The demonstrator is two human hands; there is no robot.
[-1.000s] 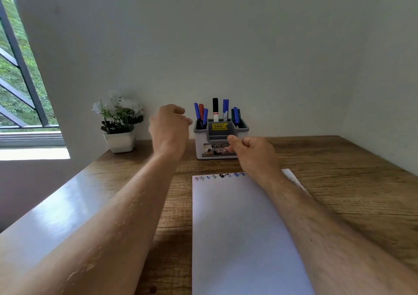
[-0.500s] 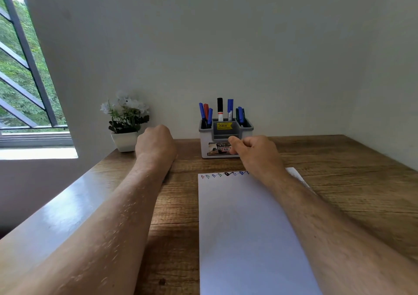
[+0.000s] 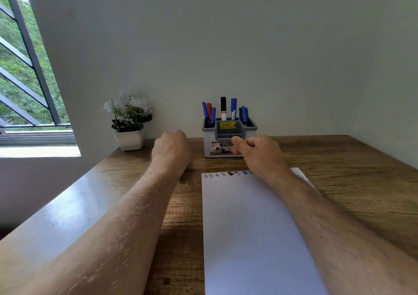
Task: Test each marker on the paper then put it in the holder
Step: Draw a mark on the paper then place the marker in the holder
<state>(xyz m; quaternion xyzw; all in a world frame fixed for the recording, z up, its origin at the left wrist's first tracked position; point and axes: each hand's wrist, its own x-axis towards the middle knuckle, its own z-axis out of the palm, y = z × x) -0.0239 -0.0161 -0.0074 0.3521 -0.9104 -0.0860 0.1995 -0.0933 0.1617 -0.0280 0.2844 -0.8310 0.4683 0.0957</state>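
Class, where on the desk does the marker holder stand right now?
The marker holder stands at the desk's far edge by the wall, right of the flower pot, beyond the paper.
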